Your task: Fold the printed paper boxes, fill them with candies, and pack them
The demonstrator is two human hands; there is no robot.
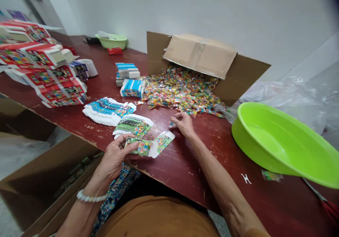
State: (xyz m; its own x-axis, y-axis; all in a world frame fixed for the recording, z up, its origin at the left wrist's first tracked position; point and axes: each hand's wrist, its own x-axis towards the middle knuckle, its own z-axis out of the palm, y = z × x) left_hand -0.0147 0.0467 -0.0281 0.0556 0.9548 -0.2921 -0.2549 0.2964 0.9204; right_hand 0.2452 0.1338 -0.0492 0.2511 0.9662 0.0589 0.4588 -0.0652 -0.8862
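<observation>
The left hand (115,157) has a firm grip on a flat paperboard box blank (140,147), glossy green print with white flaps, while the right hand (184,124) closes in a light pinch on a small crinkled cellophane packet (172,123). Beyond them, a heap of such packets (180,89) spills from a corrugated carton (201,55) across the worn red-painted table (180,166), near stacked flat blanks (134,126).

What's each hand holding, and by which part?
Left hand: a flat printed card box blank, fingers on its left end. Right hand: apparently a small plastic packet at the fingers' tips, too small to be sure.
</observation>
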